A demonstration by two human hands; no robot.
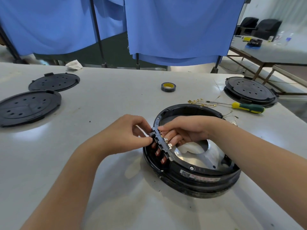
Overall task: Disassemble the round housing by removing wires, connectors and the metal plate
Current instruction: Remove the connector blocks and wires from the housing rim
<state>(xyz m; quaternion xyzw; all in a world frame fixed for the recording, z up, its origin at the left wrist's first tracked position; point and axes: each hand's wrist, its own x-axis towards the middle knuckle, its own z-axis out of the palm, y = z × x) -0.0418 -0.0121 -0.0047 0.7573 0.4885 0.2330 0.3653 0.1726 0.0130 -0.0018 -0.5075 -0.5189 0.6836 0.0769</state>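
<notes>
A round black housing lies on the white table, right of centre. Inside it a shiny metal plate shows, with a white patch over its middle. On the housing's left rim sits a black connector strip with red-marked slots and small metal terminals. My left hand pinches the strip's upper end from outside the rim. My right hand reaches in from the right, its thumb on top of the strip and its fingers curled behind it. A bunch of removed wires with brass terminals lies just beyond the housing.
A green and yellow screwdriver lies by the wires. A roll of black tape stands farther back. Two black round covers lie at the left, another housing at the right edge. Blue curtains hang behind.
</notes>
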